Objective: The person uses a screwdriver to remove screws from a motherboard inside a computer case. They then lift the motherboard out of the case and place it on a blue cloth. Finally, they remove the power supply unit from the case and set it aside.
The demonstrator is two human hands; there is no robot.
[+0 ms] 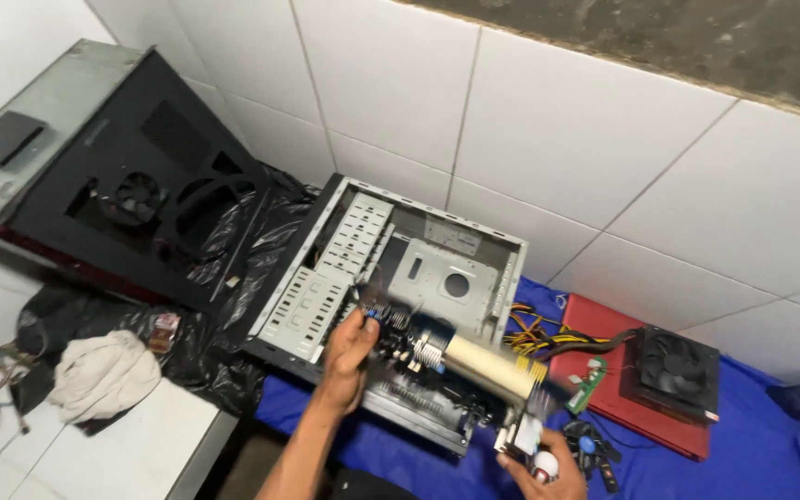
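Here the left hand [349, 347] grasps one edge of a motherboard [437, 356], fingers curled over it, above the open computer case [400, 268]. The right hand [539, 463] grips the board's opposite end, a red box [631, 370] just beyond its fingers.

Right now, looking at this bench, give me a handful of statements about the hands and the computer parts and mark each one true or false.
1. The left hand grips the circuit board over the open computer case. True.
2. The brush is held in the right hand. True.
3. The cloth under the case is green. False: it is blue.
4. The power supply sits inside the case. False: it rests on a red panel to the right.
5. A white rag lies left of the case. True.
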